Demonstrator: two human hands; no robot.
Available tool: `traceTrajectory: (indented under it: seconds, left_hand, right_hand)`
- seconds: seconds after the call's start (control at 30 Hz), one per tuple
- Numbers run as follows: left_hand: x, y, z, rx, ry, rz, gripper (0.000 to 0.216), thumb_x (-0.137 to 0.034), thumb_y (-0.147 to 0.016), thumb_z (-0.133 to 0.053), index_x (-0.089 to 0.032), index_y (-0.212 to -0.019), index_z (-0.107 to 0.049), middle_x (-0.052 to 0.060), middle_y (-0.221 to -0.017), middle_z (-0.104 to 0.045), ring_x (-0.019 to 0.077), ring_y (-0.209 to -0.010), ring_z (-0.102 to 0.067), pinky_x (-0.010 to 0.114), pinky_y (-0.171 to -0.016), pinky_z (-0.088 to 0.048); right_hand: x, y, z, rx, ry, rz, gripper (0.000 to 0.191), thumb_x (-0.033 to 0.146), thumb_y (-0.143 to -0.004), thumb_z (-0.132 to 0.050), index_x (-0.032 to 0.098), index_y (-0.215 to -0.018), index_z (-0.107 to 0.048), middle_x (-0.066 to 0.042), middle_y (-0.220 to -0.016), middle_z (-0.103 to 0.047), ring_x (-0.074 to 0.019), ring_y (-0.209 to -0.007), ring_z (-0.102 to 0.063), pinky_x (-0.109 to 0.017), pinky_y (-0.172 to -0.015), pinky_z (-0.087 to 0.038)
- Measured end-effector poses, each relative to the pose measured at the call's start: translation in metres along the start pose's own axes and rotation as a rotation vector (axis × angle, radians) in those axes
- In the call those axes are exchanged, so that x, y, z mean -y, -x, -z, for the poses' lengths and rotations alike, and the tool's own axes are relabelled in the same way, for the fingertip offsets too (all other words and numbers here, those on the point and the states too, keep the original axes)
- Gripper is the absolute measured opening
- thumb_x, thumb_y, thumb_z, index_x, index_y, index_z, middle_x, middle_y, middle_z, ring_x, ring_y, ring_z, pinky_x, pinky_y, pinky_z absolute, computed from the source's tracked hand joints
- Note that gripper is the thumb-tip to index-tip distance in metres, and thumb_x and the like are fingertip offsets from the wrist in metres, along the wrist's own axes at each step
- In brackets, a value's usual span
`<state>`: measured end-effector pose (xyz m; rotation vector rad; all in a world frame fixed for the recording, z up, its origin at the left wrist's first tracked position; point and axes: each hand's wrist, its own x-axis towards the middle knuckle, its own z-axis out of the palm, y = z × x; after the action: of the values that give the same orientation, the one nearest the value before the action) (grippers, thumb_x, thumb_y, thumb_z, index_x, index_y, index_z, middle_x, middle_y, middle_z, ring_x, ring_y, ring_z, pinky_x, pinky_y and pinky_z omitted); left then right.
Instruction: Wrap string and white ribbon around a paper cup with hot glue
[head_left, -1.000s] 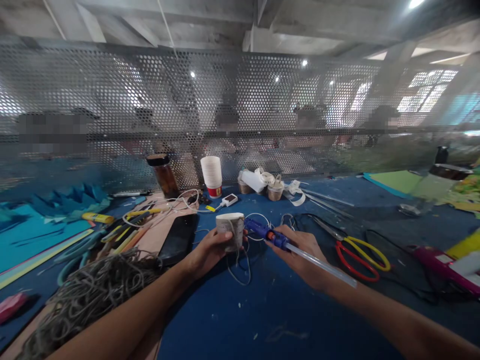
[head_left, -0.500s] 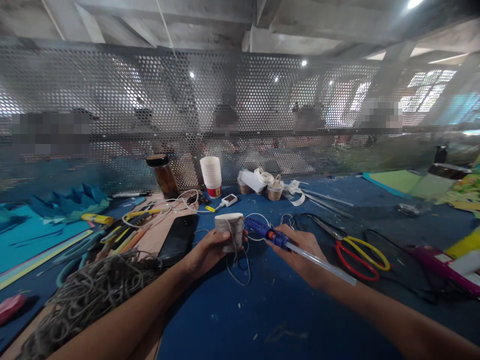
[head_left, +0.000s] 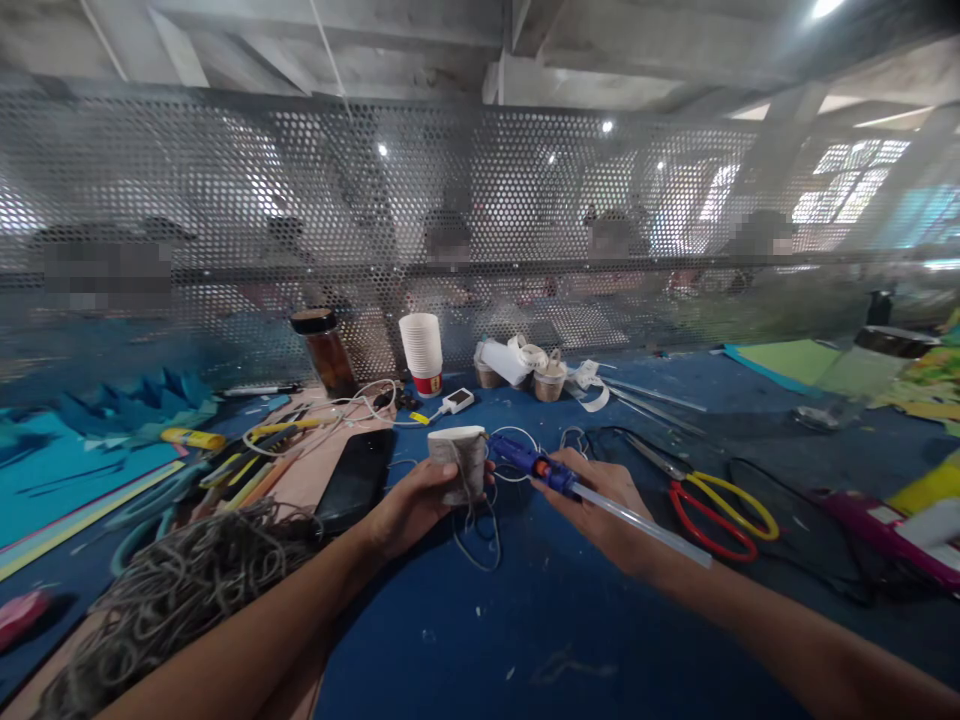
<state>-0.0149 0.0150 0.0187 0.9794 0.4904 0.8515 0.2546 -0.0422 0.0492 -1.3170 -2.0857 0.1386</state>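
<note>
My left hand [head_left: 409, 508] grips a small paper cup [head_left: 458, 462] wrapped with grey twine, held just above the blue table [head_left: 525, 630]. Loose twine hangs from the cup onto the table. My right hand [head_left: 604, 508] holds a blue glue gun [head_left: 534, 464] with a clear glue stick [head_left: 645, 527] sticking out of its back. The gun's nozzle points at the right side of the cup, close to it or touching it.
Red-and-yellow scissors [head_left: 712, 505] lie right of my right hand. A heap of grey twine [head_left: 180, 590] and a black phone [head_left: 356, 478] lie left. Behind stand a stack of white cups [head_left: 421, 352], a brown jar [head_left: 324, 352] and a perforated metal screen [head_left: 480, 220].
Almost nothing differs. Both hands stay where they were, with the cup and the glue gun shifting only slightly.
</note>
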Motion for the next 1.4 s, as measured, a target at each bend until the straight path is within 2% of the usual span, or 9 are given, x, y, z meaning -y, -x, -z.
traceTrajectory:
  seconds: [0.43,0.77,1.1,1.27,1.4]
  left_hand:
    - [0.000,0.000,0.002,0.028,0.016,0.000,0.042,-0.033,-0.088,-0.064,-0.016,-0.126,-0.069,0.013,-0.122,-0.074,0.0267,-0.112,-0.068,0.041,-0.100,-0.052]
    - [0.001,0.001,0.003,0.028,0.017,0.004,0.043,-0.032,-0.089,-0.064,-0.016,-0.128,-0.068,0.014,-0.126,-0.072,0.0268,-0.114,-0.067,0.041,-0.101,-0.052]
    - [0.001,-0.001,0.000,0.027,0.004,-0.005,0.036,-0.032,-0.088,-0.068,-0.017,-0.120,-0.072,0.011,-0.116,-0.076,0.0265,-0.109,-0.069,0.041,-0.099,-0.053]
    - [0.000,0.000,-0.001,-0.011,0.008,0.004,0.039,-0.032,-0.086,-0.069,-0.015,-0.122,-0.071,0.014,-0.120,-0.075,0.0274,-0.110,-0.069,0.041,-0.100,-0.053]
    - [0.000,0.000,0.000,-0.066,0.024,0.016,0.039,-0.030,-0.086,-0.071,-0.015,-0.122,-0.071,0.015,-0.122,-0.075,0.0279,-0.110,-0.069,0.043,-0.100,-0.053]
  right_hand:
    - [-0.002,0.000,-0.001,-0.027,0.048,0.006,0.021,0.043,-0.102,-0.051,0.024,-0.097,-0.061,0.002,-0.068,-0.065,-0.0153,-0.058,-0.062,-0.026,-0.056,-0.037]
    - [0.001,0.000,0.001,-0.004,-0.011,-0.007,0.019,0.041,-0.100,-0.054,0.024,-0.094,-0.059,0.002,-0.068,-0.062,-0.0144,-0.057,-0.058,-0.025,-0.055,-0.037]
    - [0.000,0.002,-0.002,0.020,-0.096,0.001,0.017,0.041,-0.100,-0.056,0.025,-0.098,-0.062,0.003,-0.070,-0.066,-0.0132,-0.058,-0.060,-0.024,-0.056,-0.040]
    - [-0.006,-0.002,-0.005,-0.093,-0.155,-0.141,0.029,0.052,-0.097,-0.059,0.025,-0.106,-0.064,0.002,-0.070,-0.067,-0.0159,-0.057,-0.062,-0.025,-0.054,-0.043]
    - [-0.018,-0.011,-0.003,-0.104,-0.047,-0.215,0.032,0.049,-0.100,-0.053,0.024,-0.120,-0.060,-0.004,-0.092,-0.074,-0.0217,-0.076,-0.072,-0.030,-0.067,-0.051]
